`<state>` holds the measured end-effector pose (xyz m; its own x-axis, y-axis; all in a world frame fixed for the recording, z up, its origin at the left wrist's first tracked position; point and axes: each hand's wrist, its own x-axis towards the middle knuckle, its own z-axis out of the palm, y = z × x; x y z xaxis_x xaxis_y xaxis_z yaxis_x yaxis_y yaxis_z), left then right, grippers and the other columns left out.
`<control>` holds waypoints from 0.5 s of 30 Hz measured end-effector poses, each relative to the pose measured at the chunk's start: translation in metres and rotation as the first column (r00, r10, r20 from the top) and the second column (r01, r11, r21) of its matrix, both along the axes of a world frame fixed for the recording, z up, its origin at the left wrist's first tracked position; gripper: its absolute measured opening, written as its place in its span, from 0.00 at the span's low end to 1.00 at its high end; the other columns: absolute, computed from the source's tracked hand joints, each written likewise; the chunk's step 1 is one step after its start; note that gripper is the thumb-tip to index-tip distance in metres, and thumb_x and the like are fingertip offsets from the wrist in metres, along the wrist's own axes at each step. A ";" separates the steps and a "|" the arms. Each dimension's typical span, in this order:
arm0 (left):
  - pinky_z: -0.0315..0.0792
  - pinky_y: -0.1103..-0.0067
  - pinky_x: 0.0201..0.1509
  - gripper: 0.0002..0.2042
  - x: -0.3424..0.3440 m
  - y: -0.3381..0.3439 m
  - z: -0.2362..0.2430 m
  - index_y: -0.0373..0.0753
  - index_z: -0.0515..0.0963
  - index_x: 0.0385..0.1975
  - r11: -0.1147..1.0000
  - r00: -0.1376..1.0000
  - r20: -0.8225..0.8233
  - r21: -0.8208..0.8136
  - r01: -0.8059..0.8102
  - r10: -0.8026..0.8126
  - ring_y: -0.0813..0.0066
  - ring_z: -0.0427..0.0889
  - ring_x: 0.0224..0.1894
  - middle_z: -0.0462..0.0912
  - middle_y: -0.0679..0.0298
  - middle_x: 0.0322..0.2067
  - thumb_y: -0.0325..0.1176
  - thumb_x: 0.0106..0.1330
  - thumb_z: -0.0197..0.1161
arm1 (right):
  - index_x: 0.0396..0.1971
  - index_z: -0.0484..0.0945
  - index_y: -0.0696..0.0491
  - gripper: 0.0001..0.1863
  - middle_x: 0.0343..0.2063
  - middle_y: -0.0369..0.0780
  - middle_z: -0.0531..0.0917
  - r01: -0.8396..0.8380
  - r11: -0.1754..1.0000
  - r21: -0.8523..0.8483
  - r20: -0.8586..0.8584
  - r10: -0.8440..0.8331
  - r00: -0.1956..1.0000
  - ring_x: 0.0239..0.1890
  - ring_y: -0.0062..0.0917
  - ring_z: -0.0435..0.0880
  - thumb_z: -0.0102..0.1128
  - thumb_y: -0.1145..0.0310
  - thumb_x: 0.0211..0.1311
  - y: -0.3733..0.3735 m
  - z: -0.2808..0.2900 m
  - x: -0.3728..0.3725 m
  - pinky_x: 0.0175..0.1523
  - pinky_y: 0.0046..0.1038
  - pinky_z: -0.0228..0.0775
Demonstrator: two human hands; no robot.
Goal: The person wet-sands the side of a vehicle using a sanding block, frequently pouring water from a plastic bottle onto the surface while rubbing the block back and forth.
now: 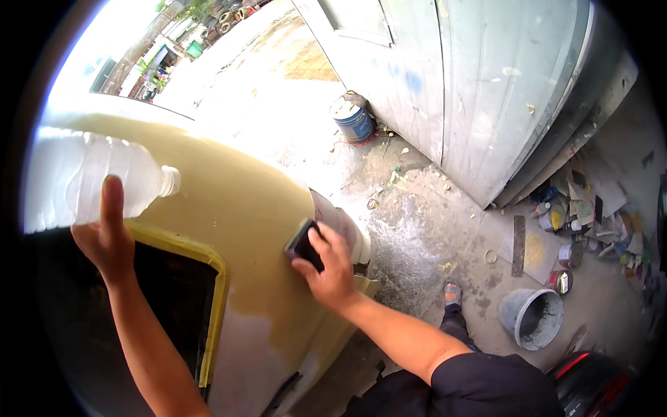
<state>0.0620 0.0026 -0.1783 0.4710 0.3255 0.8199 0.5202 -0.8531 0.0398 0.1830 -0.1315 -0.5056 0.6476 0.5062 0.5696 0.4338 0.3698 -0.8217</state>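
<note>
My left hand [108,243] is wrapped round a clear plastic bottle [139,174], its thumb up along the side. The bottle lies tilted onto its side above the yellowish vehicle panel [236,194], its uncapped-looking neck pointing right. My right hand [335,271] grips a dark block [304,243], which looks like a sanding block, against the panel near its right edge. The block's underside is hidden. Below the bottle is a dark window [167,278] framed with yellow masking tape [221,278]. Bare greyish patches show on the lower panel.
A grey bucket [511,316] lies tipped beside small cans [571,255] and a heap of scraps [618,229]. A blue paint pail [354,121] stands by the large metal door [486,83]. My foot [452,292] is on the concrete floor.
</note>
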 end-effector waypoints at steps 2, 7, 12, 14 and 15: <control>0.74 0.74 0.51 0.16 -0.004 0.004 -0.002 0.27 0.79 0.52 0.998 0.999 0.043 -0.059 0.008 -0.006 0.67 0.81 0.46 0.84 0.56 0.46 0.33 0.73 0.58 | 0.56 0.77 0.62 0.30 0.53 0.53 0.79 -0.032 0.998 -0.050 -0.051 0.029 0.998 0.55 0.46 0.79 0.68 0.53 0.64 0.033 0.019 0.036 0.59 0.41 0.71; 0.74 0.74 0.50 0.17 -0.018 0.012 0.000 0.26 0.77 0.53 0.996 0.997 0.039 -0.066 -0.066 0.069 0.67 0.81 0.46 0.83 0.55 0.47 0.33 0.74 0.55 | 0.54 0.77 0.64 0.29 0.47 0.54 0.82 -0.308 0.932 -0.192 -0.241 0.260 0.935 0.51 0.44 0.81 0.66 0.54 0.66 0.062 0.043 0.091 0.56 0.38 0.74; 0.74 0.73 0.53 0.19 -0.016 0.014 -0.005 0.26 0.76 0.55 0.998 0.996 0.082 -0.055 0.030 -0.026 0.65 0.82 0.48 0.83 0.55 0.48 0.35 0.74 0.54 | 0.56 0.77 0.64 0.30 0.53 0.54 0.79 -0.111 0.988 -0.104 -0.050 0.106 0.993 0.53 0.48 0.80 0.65 0.53 0.66 0.013 0.009 0.046 0.57 0.39 0.73; 0.74 0.73 0.54 0.20 -0.028 0.002 0.006 0.26 0.75 0.56 0.999 0.999 0.049 -0.041 -0.013 0.015 0.64 0.81 0.50 0.82 0.54 0.49 0.37 0.74 0.54 | 0.55 0.77 0.64 0.30 0.52 0.54 0.79 -0.246 0.959 -0.143 -0.178 0.220 0.959 0.52 0.48 0.80 0.65 0.52 0.66 0.038 0.030 0.064 0.57 0.39 0.73; 0.74 0.73 0.55 0.21 -0.031 0.002 0.007 0.26 0.75 0.57 0.999 0.999 0.041 -0.042 -0.024 0.026 0.64 0.81 0.51 0.82 0.54 0.50 0.38 0.74 0.54 | 0.55 0.78 0.64 0.30 0.52 0.54 0.80 -0.348 0.912 -0.220 -0.255 0.290 0.922 0.52 0.48 0.80 0.65 0.53 0.66 0.053 0.042 0.082 0.57 0.40 0.73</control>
<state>0.0311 0.0048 -0.1712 0.4279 0.3708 0.8242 0.5386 -0.8370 0.0969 0.2648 -0.0786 -0.4635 0.5176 0.8152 0.2598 0.1326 0.2236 -0.9656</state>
